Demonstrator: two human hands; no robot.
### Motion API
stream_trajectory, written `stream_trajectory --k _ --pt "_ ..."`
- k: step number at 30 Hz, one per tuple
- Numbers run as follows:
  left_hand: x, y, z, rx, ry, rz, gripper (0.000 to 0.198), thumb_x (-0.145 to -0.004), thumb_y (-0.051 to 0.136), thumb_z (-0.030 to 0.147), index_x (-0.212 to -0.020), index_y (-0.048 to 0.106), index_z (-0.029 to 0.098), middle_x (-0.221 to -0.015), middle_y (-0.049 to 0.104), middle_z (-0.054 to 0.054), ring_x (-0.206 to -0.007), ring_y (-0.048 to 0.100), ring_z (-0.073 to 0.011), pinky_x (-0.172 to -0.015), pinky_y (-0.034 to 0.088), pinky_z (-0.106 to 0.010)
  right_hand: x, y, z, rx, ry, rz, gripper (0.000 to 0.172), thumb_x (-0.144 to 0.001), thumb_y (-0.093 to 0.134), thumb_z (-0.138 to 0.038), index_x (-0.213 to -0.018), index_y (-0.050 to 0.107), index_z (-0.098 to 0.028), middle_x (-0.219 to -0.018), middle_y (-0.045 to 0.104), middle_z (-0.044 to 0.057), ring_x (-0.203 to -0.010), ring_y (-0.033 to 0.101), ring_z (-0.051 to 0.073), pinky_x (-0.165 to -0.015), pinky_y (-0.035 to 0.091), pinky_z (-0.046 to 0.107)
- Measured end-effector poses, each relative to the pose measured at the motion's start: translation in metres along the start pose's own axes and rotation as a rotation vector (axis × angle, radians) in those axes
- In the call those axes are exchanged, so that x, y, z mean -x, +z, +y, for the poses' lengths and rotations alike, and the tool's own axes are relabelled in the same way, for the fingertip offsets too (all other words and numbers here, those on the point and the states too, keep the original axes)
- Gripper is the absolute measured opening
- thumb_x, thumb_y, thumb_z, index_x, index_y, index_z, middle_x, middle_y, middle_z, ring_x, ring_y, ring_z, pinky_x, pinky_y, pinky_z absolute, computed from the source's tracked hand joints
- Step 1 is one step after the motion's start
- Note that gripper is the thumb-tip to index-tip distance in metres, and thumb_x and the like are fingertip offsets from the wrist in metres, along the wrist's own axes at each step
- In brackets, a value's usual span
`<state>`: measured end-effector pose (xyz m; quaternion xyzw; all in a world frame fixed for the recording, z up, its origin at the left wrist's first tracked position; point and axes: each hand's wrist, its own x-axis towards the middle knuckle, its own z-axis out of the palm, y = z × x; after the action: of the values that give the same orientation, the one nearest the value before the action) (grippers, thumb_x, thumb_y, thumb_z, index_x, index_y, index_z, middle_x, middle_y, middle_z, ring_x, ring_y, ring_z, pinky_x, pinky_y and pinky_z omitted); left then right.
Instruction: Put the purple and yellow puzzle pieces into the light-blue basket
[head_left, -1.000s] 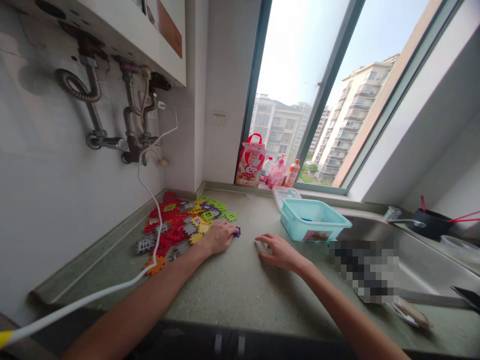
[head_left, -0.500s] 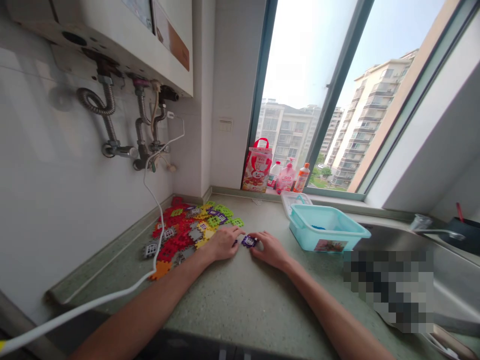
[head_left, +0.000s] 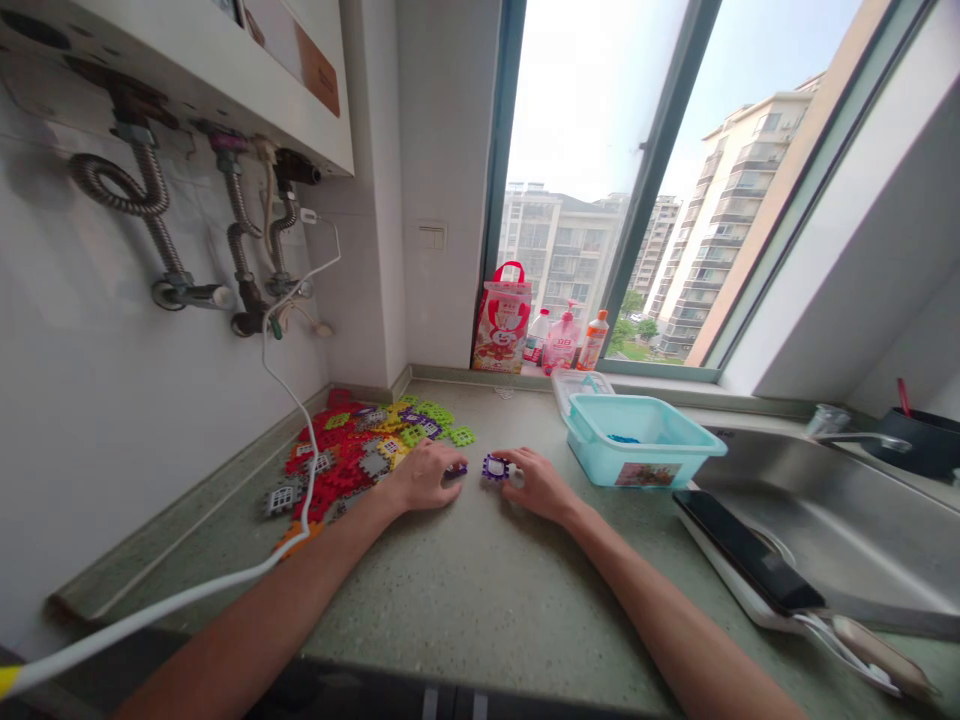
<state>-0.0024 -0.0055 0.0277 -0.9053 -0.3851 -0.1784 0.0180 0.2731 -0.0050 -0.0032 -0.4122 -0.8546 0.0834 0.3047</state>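
Resting on the bench, the right hand pinches a purple tile; the left hand pinches another purple piece beside the colourful pile

Both forearms stretch forward, left grip and right grip curled palm-down, fingertips nearly meeting.

A: What is on the arms?
B: Both forearms are bare, from the lower corners of the frame up to the left hand and the right hand.
A: Any clothing?
B: At bottom centre there is dark cloth with two pale grey upright bands. Too little shows to name the garment.
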Motion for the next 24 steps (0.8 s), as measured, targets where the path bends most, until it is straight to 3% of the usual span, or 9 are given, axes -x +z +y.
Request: stream_trajectory --k 4,7,11,15,20,24 --pt "-0.001 0.007 0.006 0.156 0.163 -0.022 0.037 -0.089 0.063 0.023 -0.126 0.068 0.026 -0.123 0.076 -0.002 -0.116 0.067 -0.0210 -0.108 0.045 -0.033 0.001 0.001 0.001 -0.022 -0.039 0.022 0.054 -0.077 0.068 -0.009 -0.129 0.069 -0.023 -0.119 0.075 0.008 -0.110 0.066 0.025 -0.102 0.051 0.038" --pt "-0.002 0.003 0.007 0.129 0.158 0.016 0.037 -0.088 0.066 0.027 -0.125 0.067 0.025 -0.126 0.074 -0.004 -0.120 0.065 -0.0231 -0.113 0.043 -0.035 0.000 0.002 -0.001 -0.046 -0.049 0.034 0.052 -0.077 0.068 -0.008 -0.127 0.069 -0.023 -0.120 0.074 0.007 -0.111 0.067 0.025 -0.103 0.051 0.038" --pt "-0.003 -0.005 -0.004 -0.067 -0.075 0.071 0.029 -0.089 0.065 0.028 -0.117 0.070 0.021 -0.120 0.073 -0.009 -0.117 0.062 -0.0283 -0.111 0.041 -0.044 -0.004 0.009 -0.012 -0.081 -0.081 0.063 0.046 -0.081 0.066 -0.009 -0.125 0.068 -0.024 -0.124 0.073 0.007 -0.115 0.065 0.023 -0.105 0.050 0.038" --pt "-0.002 -0.006 -0.026 -0.239 -0.308 0.113 0.032 -0.092 0.060 0.029 -0.120 0.071 0.020 -0.123 0.071 -0.014 -0.120 0.058 -0.0330 -0.106 0.039 -0.048 -0.008 0.017 -0.022 -0.079 -0.125 -0.048 0.036 -0.081 0.068 -0.011 -0.115 0.072 -0.024 -0.121 0.075 0.005 -0.115 0.065 0.024 -0.106 0.049 0.038" --pt "-0.002 0.002 -0.045 -0.269 -0.382 0.096 0.037 -0.099 0.050 0.036 -0.125 0.072 0.023 -0.129 0.069 -0.013 -0.122 0.057 -0.0332 -0.106 0.037 -0.051 -0.011 0.019 -0.024 -0.051 -0.101 -0.072 0.024 -0.085 0.072 -0.020 -0.109 0.074 -0.024 -0.109 0.076 0.005 -0.107 0.067 0.023 -0.100 0.050 0.037" --pt "-0.003 0.004 -0.048 -0.336 -0.465 0.068 0.039 -0.100 0.049 0.044 -0.120 0.074 0.022 -0.124 0.071 -0.015 -0.118 0.059 -0.0352 -0.105 0.037 -0.052 -0.009 0.015 -0.024 0.043 -0.049 -0.055 0.026 -0.081 0.076 -0.025 -0.107 0.075 -0.024 -0.104 0.076 0.005 -0.101 0.068 0.023 -0.094 0.052 0.035"
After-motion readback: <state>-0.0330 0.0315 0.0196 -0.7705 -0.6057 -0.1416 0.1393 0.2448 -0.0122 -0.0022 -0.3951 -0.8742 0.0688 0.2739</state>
